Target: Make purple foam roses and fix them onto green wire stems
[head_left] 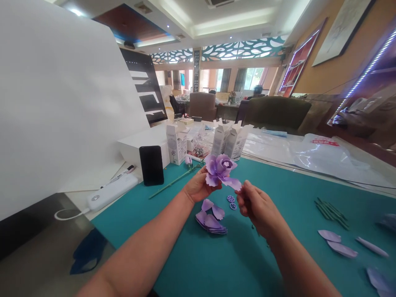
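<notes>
Lettered pillar (pixel 196 70) beyond purple flower (pixel 220 166)

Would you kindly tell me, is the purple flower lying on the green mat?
No, the left hand holds the purple flower raised above the green mat.

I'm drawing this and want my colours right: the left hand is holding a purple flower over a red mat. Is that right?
Not quite: the mat is green, not red, as the head view shows. The left hand is holding a purple flower over it.
</notes>
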Available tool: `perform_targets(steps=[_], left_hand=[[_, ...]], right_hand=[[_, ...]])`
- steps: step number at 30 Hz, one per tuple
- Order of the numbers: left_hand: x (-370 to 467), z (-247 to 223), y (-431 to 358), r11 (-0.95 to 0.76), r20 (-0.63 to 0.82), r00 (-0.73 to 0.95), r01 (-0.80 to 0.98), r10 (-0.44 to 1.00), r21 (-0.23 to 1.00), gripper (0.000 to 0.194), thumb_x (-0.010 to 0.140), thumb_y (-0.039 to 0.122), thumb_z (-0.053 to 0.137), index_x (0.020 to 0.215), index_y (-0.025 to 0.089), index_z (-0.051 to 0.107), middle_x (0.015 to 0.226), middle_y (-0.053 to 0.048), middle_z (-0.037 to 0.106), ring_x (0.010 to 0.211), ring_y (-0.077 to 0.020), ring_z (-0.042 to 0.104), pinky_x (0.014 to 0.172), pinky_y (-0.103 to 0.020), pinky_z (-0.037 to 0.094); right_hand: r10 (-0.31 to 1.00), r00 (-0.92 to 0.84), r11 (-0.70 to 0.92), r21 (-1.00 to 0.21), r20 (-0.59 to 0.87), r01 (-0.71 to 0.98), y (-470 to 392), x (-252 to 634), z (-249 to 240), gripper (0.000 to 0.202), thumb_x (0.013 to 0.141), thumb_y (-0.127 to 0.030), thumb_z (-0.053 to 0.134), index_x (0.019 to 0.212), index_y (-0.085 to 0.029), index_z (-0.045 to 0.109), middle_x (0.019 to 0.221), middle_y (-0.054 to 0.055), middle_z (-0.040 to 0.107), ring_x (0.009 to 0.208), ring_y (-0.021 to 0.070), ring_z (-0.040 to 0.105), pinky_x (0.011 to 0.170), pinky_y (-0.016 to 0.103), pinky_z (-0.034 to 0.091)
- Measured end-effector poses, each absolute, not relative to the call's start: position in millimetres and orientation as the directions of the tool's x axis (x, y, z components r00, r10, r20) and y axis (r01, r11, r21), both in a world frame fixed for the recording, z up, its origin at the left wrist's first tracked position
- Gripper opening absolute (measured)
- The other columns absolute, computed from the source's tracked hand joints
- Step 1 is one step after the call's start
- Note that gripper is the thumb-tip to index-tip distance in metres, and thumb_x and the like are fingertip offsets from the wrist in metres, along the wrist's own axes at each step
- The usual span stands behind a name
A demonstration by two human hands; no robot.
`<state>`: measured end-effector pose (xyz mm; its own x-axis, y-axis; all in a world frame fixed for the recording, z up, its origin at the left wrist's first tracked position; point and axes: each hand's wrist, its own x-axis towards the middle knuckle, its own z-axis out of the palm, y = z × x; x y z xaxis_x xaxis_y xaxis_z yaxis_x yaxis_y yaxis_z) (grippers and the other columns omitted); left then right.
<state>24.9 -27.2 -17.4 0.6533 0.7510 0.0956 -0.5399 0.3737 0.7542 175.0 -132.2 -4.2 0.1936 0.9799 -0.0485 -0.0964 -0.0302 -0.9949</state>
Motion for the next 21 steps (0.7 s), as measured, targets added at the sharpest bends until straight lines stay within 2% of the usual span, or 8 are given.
perform_targets(steps=[3,6,9,11,13,17,21], left_hand=[[23,-17,-25,0.365,0.099,0.642,-0.549,0.761,0.752,0.033,0.061,0.022,0.075,0.09,0.017,0.059,0.082,-0.005,0.067,0.064,-0.0133,0.06,0.06,-0.025,0.047],[23,-18,-24,0.376,0.111,0.669,-0.538,0.735,0.755,0.03,0.065,0.024,0.073,0.091,0.016,0.059,0.084,-0.006,0.067,0.065,-0.0139,0.061,0.06,-0.025,0.048],[23,-20,-24,0.395,0.129,0.705,-0.529,0.698,0.752,0.034,0.067,0.029,0.073,0.094,0.017,0.059,0.085,-0.007,0.067,0.067,-0.0156,0.062,0.06,-0.026,0.048],[22,-20,-24,0.397,0.147,0.727,-0.519,0.671,0.757,0.035,0.068,0.033,0.072,0.096,0.017,0.059,0.086,-0.007,0.068,0.066,-0.0154,0.062,0.06,-0.027,0.048],[22,-21,-24,0.391,0.163,0.745,-0.508,0.647,0.768,0.034,0.071,0.036,0.07,0.097,0.017,0.06,0.088,-0.008,0.068,0.069,-0.0161,0.062,0.061,-0.027,0.048],[21,-24,-22,0.387,0.175,0.769,-0.488,0.615,0.783,0.04,0.069,0.038,0.071,0.102,0.017,0.061,0.091,-0.009,0.068,0.082,-0.0208,0.063,0.062,-0.028,0.048],[21,-26,-20,0.372,0.146,0.779,-0.444,0.61,0.815,0.034,0.068,0.031,0.071,0.097,0.015,0.064,0.093,-0.01,0.068,0.083,-0.0198,0.063,0.063,-0.027,0.047]], right_hand=[[0.987,0.163,-0.062,-0.938,-0.006,0.341,-125,175,-22,0.032,0.076,-0.05,0.055,0.076,-0.019,0.062,0.06,0.0,0.057,0.049,0.0121,0.047,0.049,0.026,0.036],[0.994,0.085,-0.017,-0.696,0.063,0.718,-121,167,-41,0.02,0.08,-0.037,0.051,0.084,-0.022,0.064,0.077,0.003,0.065,0.07,0.0172,0.057,0.06,0.028,0.037],[0.995,0.06,-0.015,-0.456,0.084,0.89,-121,157,-55,0.017,0.08,-0.034,0.052,0.084,-0.022,0.063,0.089,0.005,0.063,0.076,0.018,0.057,0.057,0.027,0.031],[0.994,0.051,-0.005,-0.41,0.1,0.912,-121,152,-60,0.014,0.081,-0.032,0.052,0.077,-0.021,0.059,0.087,0.005,0.061,0.072,0.017,0.056,0.055,0.027,0.028],[0.991,0.055,0.007,-0.454,0.123,0.891,-121,152,-59,0.016,0.081,-0.032,0.052,0.07,-0.021,0.054,0.079,0.004,0.061,0.068,0.0167,0.054,0.054,0.027,0.026],[0.985,0.137,-0.031,-0.668,0.107,0.743,-120,168,-49,0.024,0.078,-0.041,0.055,0.063,-0.023,0.049,0.06,0.0,0.057,0.056,0.0157,0.047,0.052,0.027,0.027],[0.964,0.237,-0.022,-0.853,0.12,0.522,-121,191,-28,0.017,0.073,-0.039,0.059,0.066,-0.024,0.055,0.059,-0.003,0.057,0.055,0.0144,0.05,0.053,0.026,0.034]])
